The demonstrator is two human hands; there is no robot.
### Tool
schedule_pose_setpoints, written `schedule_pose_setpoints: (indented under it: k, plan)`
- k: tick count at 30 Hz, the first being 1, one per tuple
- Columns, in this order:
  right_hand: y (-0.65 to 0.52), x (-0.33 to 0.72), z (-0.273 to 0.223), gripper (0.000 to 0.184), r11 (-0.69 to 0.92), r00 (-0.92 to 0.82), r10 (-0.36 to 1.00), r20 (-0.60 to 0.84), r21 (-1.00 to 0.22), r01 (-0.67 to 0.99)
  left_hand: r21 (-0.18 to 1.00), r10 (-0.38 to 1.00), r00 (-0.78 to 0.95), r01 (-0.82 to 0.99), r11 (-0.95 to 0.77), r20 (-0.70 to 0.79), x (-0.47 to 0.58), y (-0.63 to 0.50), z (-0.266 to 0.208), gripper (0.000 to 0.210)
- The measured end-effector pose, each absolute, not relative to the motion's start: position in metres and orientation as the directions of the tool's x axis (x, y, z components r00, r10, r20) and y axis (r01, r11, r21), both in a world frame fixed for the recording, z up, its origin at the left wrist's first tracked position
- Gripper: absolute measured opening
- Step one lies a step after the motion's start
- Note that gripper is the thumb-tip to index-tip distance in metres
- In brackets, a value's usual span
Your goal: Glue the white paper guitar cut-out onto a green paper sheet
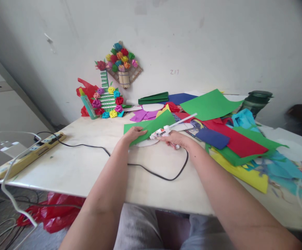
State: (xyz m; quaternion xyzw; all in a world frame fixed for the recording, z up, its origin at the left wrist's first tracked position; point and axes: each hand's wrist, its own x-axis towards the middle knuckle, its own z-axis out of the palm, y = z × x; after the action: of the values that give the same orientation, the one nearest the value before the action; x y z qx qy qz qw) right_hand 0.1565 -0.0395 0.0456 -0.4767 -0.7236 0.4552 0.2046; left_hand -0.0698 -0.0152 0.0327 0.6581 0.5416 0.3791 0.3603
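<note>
My right hand [175, 138] is closed around a white hot glue gun [163, 132], with a pale glue stick [184, 119] poking out of its back end. The gun's nozzle points left, close to a green paper sheet [157, 125]. My left hand [135, 134] grips the near left edge of that sheet, which is bent up off the table. Beneath the sheet a white piece with a rounded edge [144, 143] shows in part; the rest of it is hidden. The gun's black cord [163, 178] loops across the table in front of my hands.
A yellow power strip [31, 152] lies at the left edge. Paper-flower crafts [108, 99] and a glue bottle [87, 104] stand by the wall. Coloured paper, including a red sheet [240, 139], is piled at the right, near a dark green bottle [257, 102].
</note>
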Motion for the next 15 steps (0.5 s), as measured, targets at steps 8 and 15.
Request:
schedule_pose_setpoints:
  k: [8, 15]
  plan:
    - [-0.0363, 0.1600, 0.0417, 0.046, 0.137, -0.474, 0.871, -0.132, -0.860, 0.491, 0.879, 0.982, 0.170, 0.450, -0.157, 0.088, -0.0719, -0.0120, 0.0312, 0.041]
    - [-0.0372, 0.1632, 0.0444, 0.046, 0.129, -0.466, 0.875, -0.135, -0.861, 0.492, 0.878, 0.977, 0.186, 0.445, -0.176, 0.101, -0.0736, -0.0098, 0.0283, 0.041]
